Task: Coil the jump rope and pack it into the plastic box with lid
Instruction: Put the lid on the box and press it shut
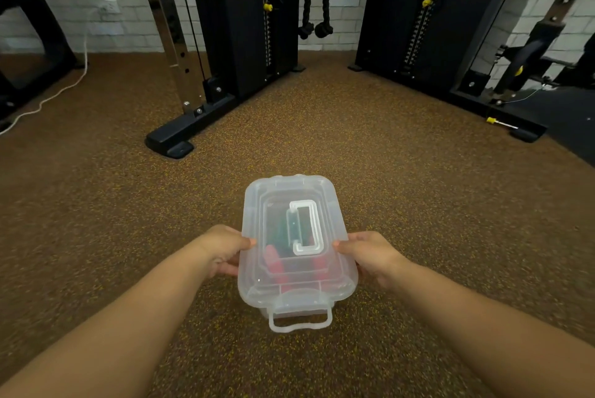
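While you hold the translucent rectangular plastic box (297, 256) by its two long sides, your left hand (222, 249) grips the left wall and your right hand (370, 256) grips the right wall, so the load is balanced and neither end can tip. On each hand the thumb lies on the lid edge and the fingers (225, 269) curl down the side toward the underside; they are clamped on the box, not spread free. The clear snap-on lid (283, 191) sits on top with its white folding handle (307, 227) lying flat, which suggests the closing step is done or nearly done. Through the lid you can make out the jump rope (277, 261) inside: reddish grips near your end and darker green parts toward the middle. Whether its cord is neatly coiled cannot be told through the cloudy plastic. The front latch loop (301, 320) hangs at the near end, facing you; whether it is locked cannot be told. Below the box lies the brown speckled rubber floor (128, 204), and whether the box rests on it or is held just above it cannot be told. Black weight machine frames (244, 27) stand well apart at the far wall.
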`<state>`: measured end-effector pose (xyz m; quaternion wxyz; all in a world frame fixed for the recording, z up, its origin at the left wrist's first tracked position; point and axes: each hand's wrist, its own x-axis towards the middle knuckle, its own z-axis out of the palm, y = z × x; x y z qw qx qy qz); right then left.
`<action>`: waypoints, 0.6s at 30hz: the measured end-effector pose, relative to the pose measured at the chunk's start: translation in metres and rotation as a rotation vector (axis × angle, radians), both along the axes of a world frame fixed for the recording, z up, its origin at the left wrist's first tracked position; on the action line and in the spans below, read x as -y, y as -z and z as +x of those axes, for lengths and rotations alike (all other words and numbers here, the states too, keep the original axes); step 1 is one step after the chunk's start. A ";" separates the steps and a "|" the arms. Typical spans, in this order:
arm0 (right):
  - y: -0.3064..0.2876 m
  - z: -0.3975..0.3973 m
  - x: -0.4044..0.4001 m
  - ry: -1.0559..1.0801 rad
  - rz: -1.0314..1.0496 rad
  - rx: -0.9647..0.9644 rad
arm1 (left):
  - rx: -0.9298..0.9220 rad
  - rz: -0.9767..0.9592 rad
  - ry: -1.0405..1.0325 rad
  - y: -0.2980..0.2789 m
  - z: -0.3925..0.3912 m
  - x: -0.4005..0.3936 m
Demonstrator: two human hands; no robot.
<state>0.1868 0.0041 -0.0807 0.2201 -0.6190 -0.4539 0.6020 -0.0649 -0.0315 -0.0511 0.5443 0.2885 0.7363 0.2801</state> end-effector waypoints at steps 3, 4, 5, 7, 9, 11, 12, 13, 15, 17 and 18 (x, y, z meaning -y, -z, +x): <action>0.001 0.013 0.000 0.018 0.006 0.011 | 0.007 0.019 0.001 0.003 0.012 -0.006; 0.001 0.015 0.000 0.022 0.012 0.011 | 0.009 0.025 0.004 0.003 0.013 -0.008; 0.002 0.016 0.000 0.023 0.021 0.014 | 0.010 0.026 0.007 0.004 0.014 -0.009; 0.002 0.015 0.000 0.016 0.041 0.021 | 0.010 0.018 0.009 0.006 0.012 -0.008; 0.001 0.013 0.002 0.007 0.053 0.022 | 0.013 0.016 0.002 0.008 0.010 -0.006; 0.001 0.012 0.003 0.005 0.056 0.015 | 0.016 0.020 0.000 0.009 0.010 -0.005; 0.000 0.012 0.004 0.006 0.056 0.012 | 0.016 0.018 0.003 0.008 0.010 -0.004; -0.001 0.012 0.005 0.006 0.058 0.008 | 0.016 0.014 0.009 0.008 0.011 -0.003; -0.001 0.012 0.005 0.013 0.062 0.000 | 0.015 0.007 0.011 0.007 0.010 -0.002; -0.001 0.012 0.004 0.011 0.056 -0.006 | 0.017 0.004 0.013 0.007 0.010 0.000; -0.001 0.012 0.003 0.004 0.051 -0.010 | 0.017 0.004 0.017 0.007 0.010 0.001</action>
